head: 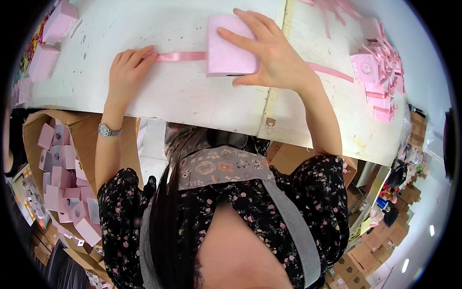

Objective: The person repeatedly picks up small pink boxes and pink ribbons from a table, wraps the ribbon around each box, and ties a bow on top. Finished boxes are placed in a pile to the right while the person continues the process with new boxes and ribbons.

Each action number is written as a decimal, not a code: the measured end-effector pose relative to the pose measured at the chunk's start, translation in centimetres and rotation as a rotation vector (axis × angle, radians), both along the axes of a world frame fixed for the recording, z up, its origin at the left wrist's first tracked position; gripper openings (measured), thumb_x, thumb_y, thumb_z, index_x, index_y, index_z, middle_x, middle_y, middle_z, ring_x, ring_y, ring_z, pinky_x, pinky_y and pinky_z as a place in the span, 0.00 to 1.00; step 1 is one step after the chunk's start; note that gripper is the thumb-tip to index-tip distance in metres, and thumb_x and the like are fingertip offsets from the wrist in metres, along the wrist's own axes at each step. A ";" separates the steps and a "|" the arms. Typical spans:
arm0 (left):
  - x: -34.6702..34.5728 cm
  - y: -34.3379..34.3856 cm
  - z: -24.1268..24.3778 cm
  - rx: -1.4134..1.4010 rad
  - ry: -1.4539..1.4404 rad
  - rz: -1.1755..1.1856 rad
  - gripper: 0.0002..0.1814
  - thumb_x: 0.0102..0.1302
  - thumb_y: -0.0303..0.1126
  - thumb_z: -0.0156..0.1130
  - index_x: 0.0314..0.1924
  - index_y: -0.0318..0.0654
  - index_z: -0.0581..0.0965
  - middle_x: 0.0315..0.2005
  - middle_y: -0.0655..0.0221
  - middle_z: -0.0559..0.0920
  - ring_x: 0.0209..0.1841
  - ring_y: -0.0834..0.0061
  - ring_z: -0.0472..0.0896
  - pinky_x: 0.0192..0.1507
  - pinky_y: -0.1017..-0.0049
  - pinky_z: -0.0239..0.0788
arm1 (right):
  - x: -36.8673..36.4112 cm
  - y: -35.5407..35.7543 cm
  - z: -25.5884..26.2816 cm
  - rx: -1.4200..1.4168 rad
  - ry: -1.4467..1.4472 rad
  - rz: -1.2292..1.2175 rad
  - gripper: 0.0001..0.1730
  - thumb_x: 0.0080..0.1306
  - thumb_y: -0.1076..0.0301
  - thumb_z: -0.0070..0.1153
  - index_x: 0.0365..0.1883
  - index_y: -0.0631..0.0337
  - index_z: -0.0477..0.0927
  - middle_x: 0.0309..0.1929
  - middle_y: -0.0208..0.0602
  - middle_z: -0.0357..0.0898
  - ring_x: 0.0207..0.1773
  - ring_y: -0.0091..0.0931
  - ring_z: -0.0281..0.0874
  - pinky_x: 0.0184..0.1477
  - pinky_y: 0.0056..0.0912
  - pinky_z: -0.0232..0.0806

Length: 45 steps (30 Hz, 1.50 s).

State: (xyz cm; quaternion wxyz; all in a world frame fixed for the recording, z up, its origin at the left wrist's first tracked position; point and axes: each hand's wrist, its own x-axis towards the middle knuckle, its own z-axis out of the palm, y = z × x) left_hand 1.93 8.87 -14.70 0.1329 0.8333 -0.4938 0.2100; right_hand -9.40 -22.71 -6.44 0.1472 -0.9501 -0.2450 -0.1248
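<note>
A pink box (231, 50) lies on the white worktable (180, 94) before me. My right hand (265, 50) rests on the box's top and right side, fingers spread, with the thumb at its near edge. A pink satin ribbon (182, 56) stretches from the left to the box; its other part shows at the right beyond my wrist. It seems to pass beneath the box, though that stretch is hidden. My left hand (128, 68) pinches the ribbon's left end between thumb and fingers, just above the tabletop.
Several pink boxes (60, 22) stand at the table's left end. At its right end are boxes with ribbons (366, 68), and loose ribbons (334, 11) lie at the far edge. A large cardboard carton (81, 133) holding pink boxes stands below the table's near edge at left.
</note>
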 end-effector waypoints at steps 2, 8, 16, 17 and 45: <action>0.2 0.5 0.2 0.060 -0.025 0.078 0.19 0.52 0.25 0.60 0.46 0.44 0.81 0.44 0.77 0.82 0.42 0.74 0.77 0.48 0.71 0.68 | -0.8 -1.1 0.0 0.118 0.016 -0.088 0.41 0.48 0.59 0.72 0.63 0.45 0.74 0.66 0.47 0.64 0.65 0.46 0.62 0.67 0.44 0.58; 2.3 3.6 1.9 0.162 -0.232 0.307 0.24 0.53 0.24 0.61 0.51 0.53 0.80 0.43 0.82 0.81 0.44 0.75 0.76 0.52 0.70 0.65 | -9.0 -14.3 -6.7 0.101 0.174 -0.558 0.18 0.57 0.69 0.64 0.47 0.63 0.79 0.49 0.38 0.80 0.54 0.35 0.74 0.54 0.35 0.69; 4.3 3.0 14.1 0.138 -0.445 0.294 0.24 0.57 0.23 0.60 0.55 0.53 0.79 0.40 0.77 0.82 0.48 0.69 0.77 0.55 0.66 0.63 | -4.9 -13.1 1.1 0.579 0.339 -0.480 0.07 0.67 0.66 0.57 0.36 0.62 0.80 0.28 0.27 0.76 0.29 0.18 0.70 0.33 0.21 0.64; 3.8 2.2 15.9 0.195 -0.494 0.295 0.25 0.59 0.24 0.60 0.57 0.53 0.77 0.43 0.74 0.81 0.50 0.69 0.76 0.57 0.65 0.62 | -4.0 -13.0 2.8 0.639 0.308 -0.365 0.09 0.67 0.65 0.57 0.36 0.62 0.81 0.26 0.26 0.75 0.27 0.17 0.67 0.31 0.20 0.62; 0.2 -11.4 11.2 -0.378 0.941 -0.438 0.09 0.63 0.24 0.58 0.39 0.38 0.84 0.26 0.71 0.78 0.33 0.78 0.76 0.36 0.79 0.68 | 0.8 -4.1 7.7 0.485 0.444 0.730 0.18 0.64 0.70 0.60 0.52 0.62 0.81 0.48 0.37 0.83 0.51 0.26 0.76 0.53 0.28 0.66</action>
